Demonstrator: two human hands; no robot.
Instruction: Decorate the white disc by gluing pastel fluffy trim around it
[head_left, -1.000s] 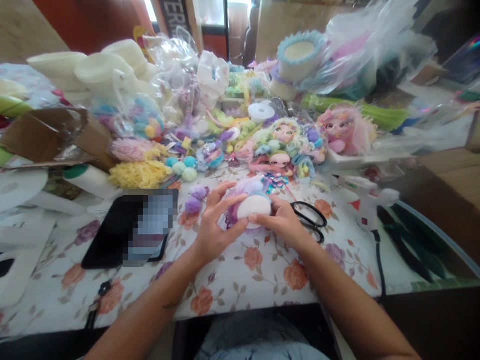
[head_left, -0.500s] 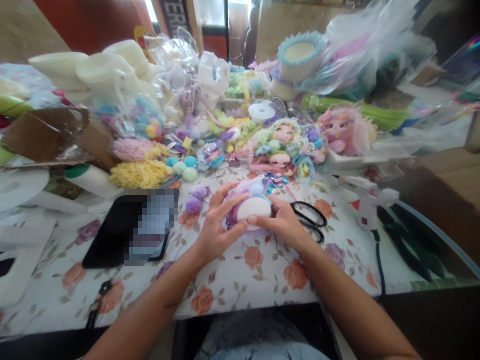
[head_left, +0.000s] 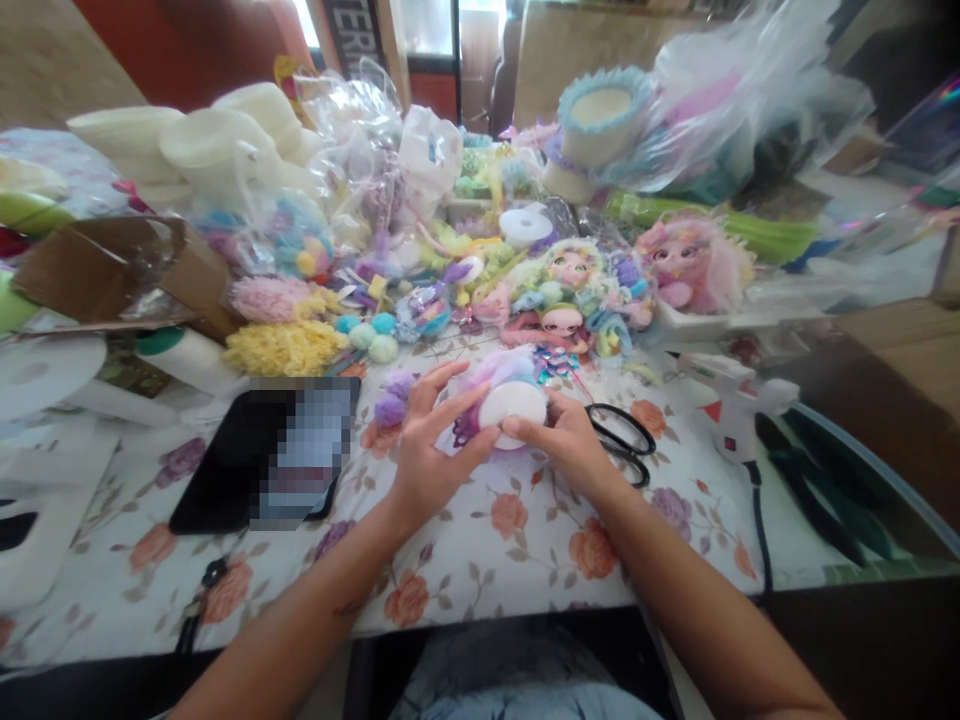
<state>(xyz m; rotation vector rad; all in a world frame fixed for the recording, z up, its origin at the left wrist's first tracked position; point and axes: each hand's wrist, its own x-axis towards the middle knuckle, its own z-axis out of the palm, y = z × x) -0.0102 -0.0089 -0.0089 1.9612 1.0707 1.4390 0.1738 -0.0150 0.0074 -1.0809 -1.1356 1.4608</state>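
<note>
Between my two hands is a doll piece [head_left: 513,408] with a round white disc facing me and pastel purple and blue fluff around it. My left hand [head_left: 439,440] curves over its left side, thumb on the disc's lower edge. From the right, my right hand [head_left: 566,440] grips it, with its thumb pressed on the disc and the other fingers mostly hidden behind. Black-handled scissors [head_left: 621,432] lie just right of my right hand. Purple pom-poms [head_left: 397,397] rest on the cloth beside my left fingers. Shiny blue sequins [head_left: 556,364] lie behind the piece.
A black tablet [head_left: 225,470] lies on the left of the floral tablecloth [head_left: 465,560]. On the right is a white glue gun [head_left: 739,400] with its cord. Doll heads [head_left: 570,265], yellow yarn [head_left: 285,348], a cardboard box [head_left: 105,265] and plastic bags crowd the back.
The left fingers have lifted a little and spread on the piece, showing more of its fluff and purple edge. Both hands stay around it. The view has shifted slightly.
</note>
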